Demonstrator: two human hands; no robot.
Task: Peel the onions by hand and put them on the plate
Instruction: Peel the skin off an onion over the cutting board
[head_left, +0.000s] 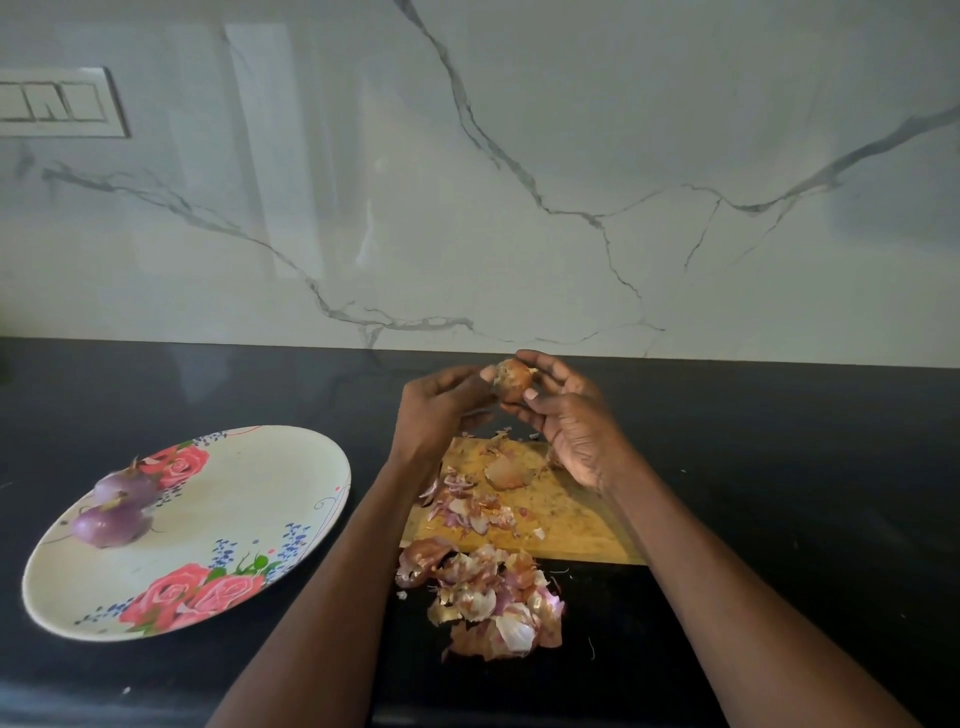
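Papery peel heap (493, 603) before brown-skinned, unpeeled onion (513, 380)

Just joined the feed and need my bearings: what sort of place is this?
Most likely a home kitchen counter. A dark stone worktop runs under a marble-look backsplash, a wooden chopping board is strewn with onion skins, and a floral plate holds two peeled onions.

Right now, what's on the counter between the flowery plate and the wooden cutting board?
In the head view, only the left forearm crosses above that stretch between the plate and the cutting board; the black counter there looks bare.
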